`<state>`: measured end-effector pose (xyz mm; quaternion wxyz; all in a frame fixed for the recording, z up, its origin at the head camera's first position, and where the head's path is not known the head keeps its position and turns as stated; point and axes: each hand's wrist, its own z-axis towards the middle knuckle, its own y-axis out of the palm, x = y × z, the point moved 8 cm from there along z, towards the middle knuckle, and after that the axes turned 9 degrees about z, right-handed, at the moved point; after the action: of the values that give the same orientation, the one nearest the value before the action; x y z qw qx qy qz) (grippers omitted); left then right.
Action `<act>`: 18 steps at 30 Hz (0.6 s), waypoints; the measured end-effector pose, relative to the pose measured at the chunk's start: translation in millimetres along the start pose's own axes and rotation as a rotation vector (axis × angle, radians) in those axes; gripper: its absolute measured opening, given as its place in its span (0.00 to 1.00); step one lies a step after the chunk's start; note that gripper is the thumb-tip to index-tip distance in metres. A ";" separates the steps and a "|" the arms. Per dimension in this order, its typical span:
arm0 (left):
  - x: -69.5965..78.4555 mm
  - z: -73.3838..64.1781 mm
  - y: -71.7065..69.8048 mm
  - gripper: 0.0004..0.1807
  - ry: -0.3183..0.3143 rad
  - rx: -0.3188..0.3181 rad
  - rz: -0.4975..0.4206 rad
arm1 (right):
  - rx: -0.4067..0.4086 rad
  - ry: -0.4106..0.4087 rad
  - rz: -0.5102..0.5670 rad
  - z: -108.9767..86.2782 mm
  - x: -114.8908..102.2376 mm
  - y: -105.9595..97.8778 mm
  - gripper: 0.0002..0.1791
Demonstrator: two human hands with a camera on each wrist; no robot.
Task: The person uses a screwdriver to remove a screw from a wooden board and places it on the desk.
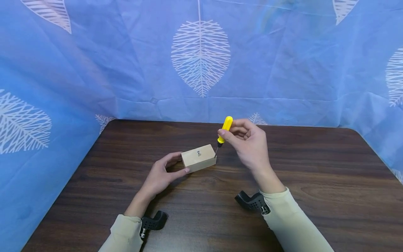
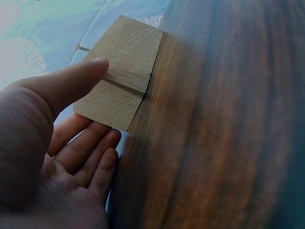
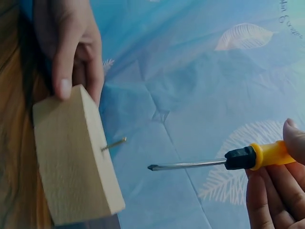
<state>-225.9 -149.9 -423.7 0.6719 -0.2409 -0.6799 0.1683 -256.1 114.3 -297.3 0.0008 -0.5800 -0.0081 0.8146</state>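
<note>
While two pale cream sleeves (image 1: 296, 220) with black wrist mounts (image 1: 155, 221) reach over the near part of the dark brown wood-grain table (image 1: 201, 213), the left hand (image 1: 160, 175) grips the left end of a pale rectangular wooden block (image 1: 199, 164), thumb on its near side, fingers behind. The block rests on the table between the hands, a metal screw (image 3: 114, 143) sticking up from its top face. The right hand (image 1: 250, 148) pinches a yellow-handled, black-collared screwdriver (image 1: 225, 129) between thumb and fingers, its steel tip apart from the screw. Farthest back hangs a blue cloth (image 1: 283, 70) with white leaf prints.
</note>
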 end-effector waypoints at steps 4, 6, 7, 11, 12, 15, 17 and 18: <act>-0.4 -0.2 -0.6 0.34 0.000 0.005 -0.005 | 0.005 -0.041 0.058 2.9 -4.3 12.3 0.14; -0.6 -0.2 -0.8 0.33 -0.001 0.007 -0.006 | -0.006 -0.065 0.083 3.8 -5.8 20.2 0.14; -0.7 -0.3 -0.8 0.33 -0.001 0.007 -0.007 | -0.016 -0.075 0.090 4.1 -6.6 24.7 0.14; -0.7 -0.4 -0.7 0.33 0.005 0.007 -0.012 | -0.050 -0.114 0.096 4.2 -7.9 41.0 0.14; -0.6 -0.4 -0.7 0.32 0.007 0.007 -0.013 | -0.057 -0.120 0.091 3.9 -7.9 44.3 0.14; 0.2 -0.3 -0.9 0.32 0.014 0.007 -0.012 | -0.068 -0.127 0.069 2.9 -6.9 51.8 0.14; 0.5 -0.2 -1.6 0.32 0.014 0.009 -0.012 | -0.077 -0.123 0.052 2.3 -5.8 55.6 0.14; 0.5 -0.1 -1.9 0.32 0.013 0.010 -0.012 | -0.081 -0.120 0.044 2.1 -5.2 57.1 0.14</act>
<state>-225.9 -151.3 -422.2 0.6785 -0.2344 -0.6761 0.1662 -255.9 57.1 -292.5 -0.0408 -0.5296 -0.0282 0.8468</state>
